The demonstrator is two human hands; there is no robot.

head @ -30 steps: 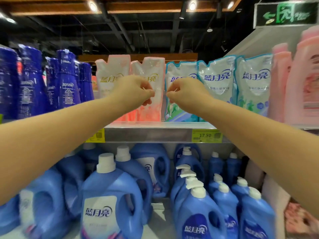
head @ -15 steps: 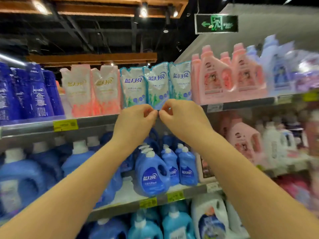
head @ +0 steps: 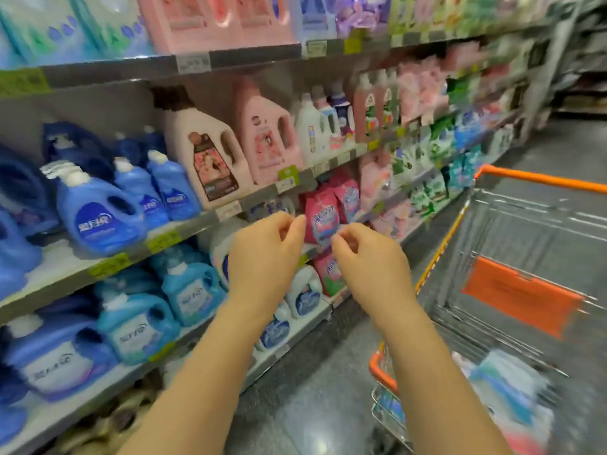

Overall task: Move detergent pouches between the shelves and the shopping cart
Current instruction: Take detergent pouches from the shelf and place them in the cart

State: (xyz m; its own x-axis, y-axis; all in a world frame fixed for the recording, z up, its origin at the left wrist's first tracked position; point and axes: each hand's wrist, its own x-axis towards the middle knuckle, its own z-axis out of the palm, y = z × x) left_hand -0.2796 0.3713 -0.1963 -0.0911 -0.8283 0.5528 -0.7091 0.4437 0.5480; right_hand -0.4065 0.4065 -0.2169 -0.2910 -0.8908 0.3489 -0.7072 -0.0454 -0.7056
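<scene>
Blurry detergent pouches (head: 505, 382) sit low in the shopping cart (head: 538, 178) on the right, more teal pouches (head: 49, 24) up on the top shelf (head: 256, 57), and left hand (head: 259, 257) and right hand (head: 371, 261) both hover mid-aisle, fingers curled in, holding nothing.

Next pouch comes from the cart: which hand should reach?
Probably right: the right hand is empty and nearer the cart; the left hand hangs on the side of the shelves.

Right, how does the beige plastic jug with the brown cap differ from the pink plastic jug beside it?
The beige plastic jug: brown cap, dark label; the pink plastic jug: pink cap, pink label. Both stand upright on the same shelf, with handle holes.
</scene>
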